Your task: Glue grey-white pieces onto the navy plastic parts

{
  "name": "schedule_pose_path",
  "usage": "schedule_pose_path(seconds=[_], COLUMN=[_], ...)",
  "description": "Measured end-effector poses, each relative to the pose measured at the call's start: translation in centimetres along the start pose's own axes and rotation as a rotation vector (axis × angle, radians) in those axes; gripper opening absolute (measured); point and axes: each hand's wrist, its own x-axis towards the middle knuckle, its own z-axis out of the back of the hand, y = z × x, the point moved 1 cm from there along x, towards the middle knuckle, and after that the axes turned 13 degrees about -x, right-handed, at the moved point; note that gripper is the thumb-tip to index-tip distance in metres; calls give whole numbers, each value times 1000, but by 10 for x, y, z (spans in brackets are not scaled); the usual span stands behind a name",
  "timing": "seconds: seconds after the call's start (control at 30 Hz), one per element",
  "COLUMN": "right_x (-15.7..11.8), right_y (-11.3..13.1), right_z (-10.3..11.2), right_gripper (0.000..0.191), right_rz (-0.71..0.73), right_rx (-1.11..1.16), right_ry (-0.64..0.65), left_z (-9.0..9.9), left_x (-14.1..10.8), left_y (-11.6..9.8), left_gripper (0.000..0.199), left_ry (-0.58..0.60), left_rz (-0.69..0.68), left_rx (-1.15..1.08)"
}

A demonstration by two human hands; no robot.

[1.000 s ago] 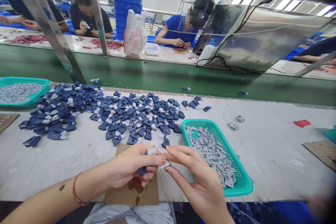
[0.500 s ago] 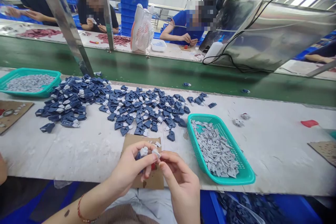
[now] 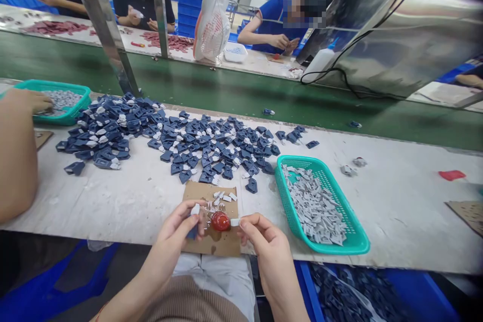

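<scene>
My left hand (image 3: 174, 229) is closed round a dark blue plastic part, mostly hidden by the fingers, with a white piece (image 3: 195, 209) showing at its top. Between thumb and fingertips, my right hand (image 3: 264, 236) pinches a small pale grey piece (image 3: 234, 222). The tip of that piece is at the edge of a glossy red dome (image 3: 220, 221), though contact is hard to make out. Under the dome lies a stained cardboard sheet (image 3: 194, 246), with several loose pale pieces (image 3: 227, 198) near its far edge.
Beyond the cardboard spreads a heap of dark blue parts with white ends (image 3: 211, 143). A green basket (image 3: 358, 249) of grey pieces stands to the right. At left, another person's hand (image 3: 35, 100) reaches into a second green basket (image 3: 77, 115). A green strip (image 3: 234, 98) runs behind.
My hands have moved apart; the right now has a pale piece beside the red dome. A neighbour's arm has come in at left over the basket. The view has tilted down.
</scene>
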Motion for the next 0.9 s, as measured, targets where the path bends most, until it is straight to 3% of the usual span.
schedule_pose_path(seconds=[0.17,0.43,0.7,0.9], right_x=[9,11,11,12], right_y=[-8,-13,-13,-13], right_z=[-2,-10,-11,-9], right_gripper=[33,35,33,36], right_rz=[-72,-69,-83,-100], right_rx=[-69,-103,-106,-80], right_ry=[29,4,9,5], left_z=[21,23,14,24], left_x=[-4,-6,-7,-6], left_y=[-3,-4,-2,6], left_gripper=[37,37,30,29], left_ry=[-92,-124,-126,-39], left_rz=[-30,-55,-90,-65], left_rx=[80,128,-14,46])
